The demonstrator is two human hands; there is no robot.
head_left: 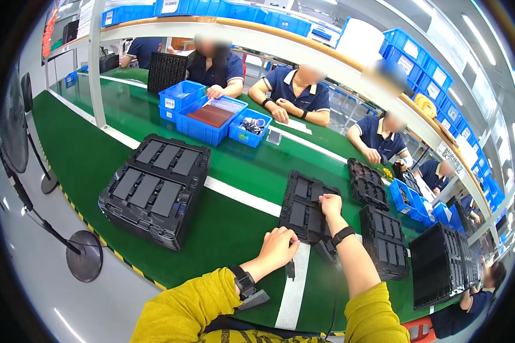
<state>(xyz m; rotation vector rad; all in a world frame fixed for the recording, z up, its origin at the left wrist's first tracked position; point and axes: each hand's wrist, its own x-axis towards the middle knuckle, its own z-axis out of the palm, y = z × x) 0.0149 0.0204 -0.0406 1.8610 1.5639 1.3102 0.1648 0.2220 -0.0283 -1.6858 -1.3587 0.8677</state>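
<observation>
In front of me a black moulded plastic tray (296, 216) lies on the green table, with dark flat rectangular pieces in its slots. My right hand (330, 207) reaches over its right side, fingertips pinched together above a slot; what they grip is hidden. My left hand (277, 250) is closed at the tray's near left corner. Just below its fingers is a small dark strip (290, 270), and I cannot tell whether they hold it. Another dark piece (326, 250) lies at the tray's near edge, partly behind my right forearm.
To the left stands a stack of black trays (154, 188) with similar flat pieces. More trays (383, 240) and a tall stack (443, 266) are on the right. Blue bins (209, 128) sit across the table, where several co-workers are seated. A shelf rail (257, 34) spans overhead.
</observation>
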